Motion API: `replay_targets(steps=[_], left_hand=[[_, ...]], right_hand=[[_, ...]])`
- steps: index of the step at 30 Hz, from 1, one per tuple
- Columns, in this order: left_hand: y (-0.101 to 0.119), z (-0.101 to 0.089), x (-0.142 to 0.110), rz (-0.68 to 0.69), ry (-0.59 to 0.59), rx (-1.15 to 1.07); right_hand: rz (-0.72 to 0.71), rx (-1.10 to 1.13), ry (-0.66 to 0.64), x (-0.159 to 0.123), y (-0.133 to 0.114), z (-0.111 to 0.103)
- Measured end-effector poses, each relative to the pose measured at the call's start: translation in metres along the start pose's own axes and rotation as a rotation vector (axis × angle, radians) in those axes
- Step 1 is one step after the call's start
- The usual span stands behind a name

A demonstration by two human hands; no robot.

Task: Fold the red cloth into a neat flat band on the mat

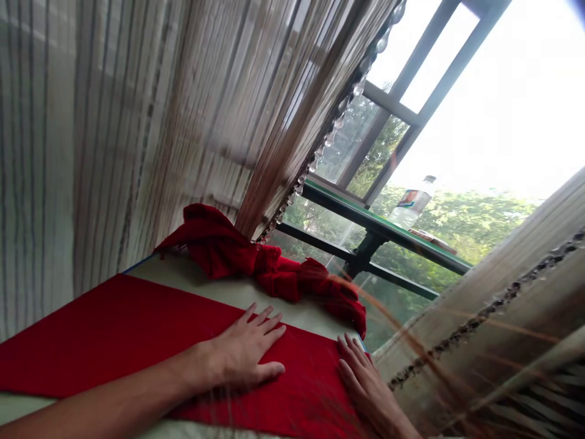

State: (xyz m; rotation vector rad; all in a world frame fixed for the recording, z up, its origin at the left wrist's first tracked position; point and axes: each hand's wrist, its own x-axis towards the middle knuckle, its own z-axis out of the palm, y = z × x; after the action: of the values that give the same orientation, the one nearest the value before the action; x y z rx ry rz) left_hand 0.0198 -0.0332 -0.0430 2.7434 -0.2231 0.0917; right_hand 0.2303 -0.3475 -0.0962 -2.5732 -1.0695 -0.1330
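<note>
A flat red cloth (pixel 119 335) lies spread across a pale table (pixel 219 289). My left hand (pixel 247 350) rests palm down on it, fingers stretched out and slightly apart. My right hand (pixel 363 378) lies flat on the cloth's right end near the table edge, fingers extended. Beyond my hands, a second red cloth (pixel 256 262) sits crumpled in a heap at the far side of the table, touching neither hand.
Striped beige curtains (pixel 137 122) hang behind the table, and another curtain (pixel 493 317) with bead trim is at the right. A window with a dark railing (pixel 384 228) shows trees outside. A plastic bottle (pixel 411 207) stands on the railing ledge.
</note>
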Motion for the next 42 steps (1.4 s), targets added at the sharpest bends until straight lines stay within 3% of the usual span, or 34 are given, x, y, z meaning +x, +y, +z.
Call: replay_targets(steps=[3,7,13,16,19,23,26,29,34,42], left_hand=[[0.008,-0.002,-0.009,0.049,-0.002,-0.035],[0.015,-0.003,-0.018,0.053,-0.055,-0.133],[0.011,0.003,-0.016,0.050,-0.085,-0.106],[0.012,-0.001,-0.015,0.059,-0.094,-0.112],[0.019,-0.011,-0.016,0.046,-0.118,-0.102],[0.027,-0.023,-0.015,0.010,-0.193,-0.058],[0.024,-0.020,-0.013,0.047,-0.166,-0.053],[0.015,-0.011,-0.011,0.047,-0.162,-0.027],[0.012,-0.001,-0.001,0.099,-0.132,0.022],[0.068,-0.002,0.059,0.182,-0.118,0.048]], right_hand=[[-0.087,0.037,-0.017,-0.004,-0.038,0.011],[-0.195,0.077,-0.195,-0.013,-0.081,0.016],[-0.199,0.096,-0.278,-0.023,-0.075,-0.009],[-0.187,0.202,-0.185,-0.008,-0.074,-0.020],[-0.193,0.299,-0.040,0.031,-0.086,-0.021],[-0.285,0.382,0.071,0.082,-0.112,-0.001],[-0.334,0.426,0.123,0.094,-0.127,0.014],[-0.357,0.452,0.141,0.087,-0.125,0.016],[-0.328,0.471,0.238,0.083,-0.101,-0.007],[-0.303,0.467,0.378,0.086,-0.081,-0.036]])
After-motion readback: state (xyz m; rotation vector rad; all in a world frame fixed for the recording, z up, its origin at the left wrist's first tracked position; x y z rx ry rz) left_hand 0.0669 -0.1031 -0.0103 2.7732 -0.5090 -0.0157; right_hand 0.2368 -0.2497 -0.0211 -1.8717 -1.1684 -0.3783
